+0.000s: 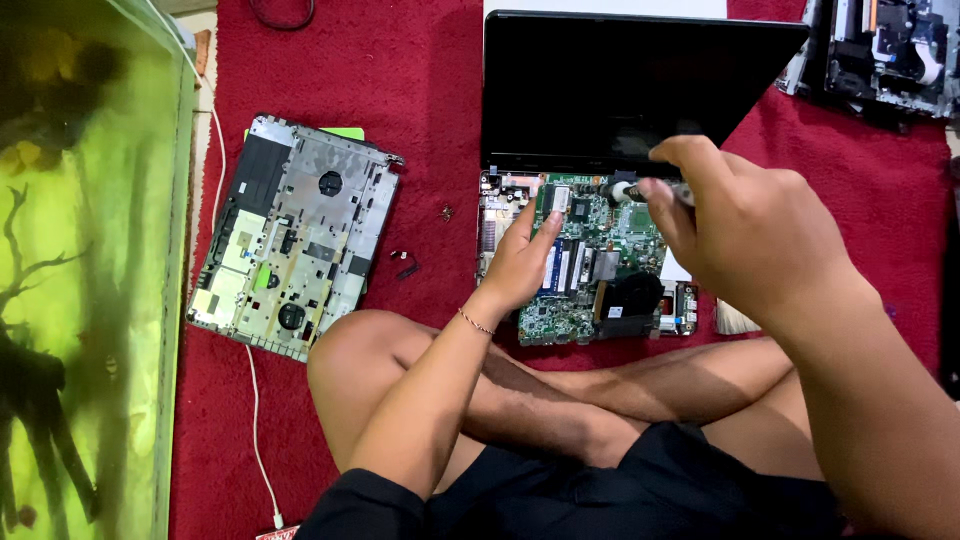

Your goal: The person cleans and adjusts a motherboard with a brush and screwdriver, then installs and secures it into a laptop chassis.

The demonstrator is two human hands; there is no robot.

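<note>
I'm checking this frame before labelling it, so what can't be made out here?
- Head view: the tool in the right hand; the fingers cover all but its tip.
- Board under the left hand: partly hidden.
- Small dark bits on the red cloth: too small to identify.
- Device top right: cut off by the edge.

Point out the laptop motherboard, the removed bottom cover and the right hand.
Laptop motherboard (585,265): head view, green board's middle.
Removed bottom cover (295,235): head view, its grey inner face.
Right hand (745,225): head view, back of hand.
</note>
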